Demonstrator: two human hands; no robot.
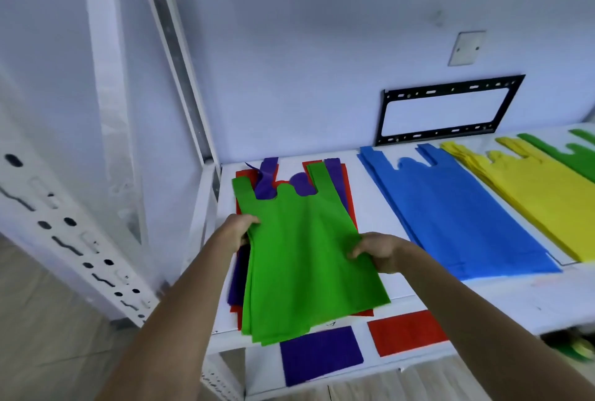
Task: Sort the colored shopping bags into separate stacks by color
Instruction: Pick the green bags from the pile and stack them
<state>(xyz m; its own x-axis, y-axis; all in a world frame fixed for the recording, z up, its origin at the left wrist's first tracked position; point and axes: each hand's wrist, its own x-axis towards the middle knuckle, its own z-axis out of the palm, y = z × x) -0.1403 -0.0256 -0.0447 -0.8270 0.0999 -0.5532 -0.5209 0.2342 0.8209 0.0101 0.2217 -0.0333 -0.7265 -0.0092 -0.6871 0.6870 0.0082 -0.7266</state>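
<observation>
A green shopping bag (302, 259) lies on top of a mixed pile of purple bags (269, 183) and red bags (349, 188) at the left end of a white shelf (370, 207). My left hand (240, 230) grips the green bag's left edge. My right hand (375, 249) pinches its right edge. To the right lie separate stacks: blue bags (450, 210), yellow bags (534, 194) and, at the far right edge, green bags (566, 155). On the lower shelf sit a purple bag stack (320, 354) and a red bag stack (407, 331).
A white metal rack post (80, 239) with holes slants at the left. A black wall bracket (447, 109) and a white wall plate (467, 47) hang on the wall behind the shelf. Wooden floor (48, 352) shows below.
</observation>
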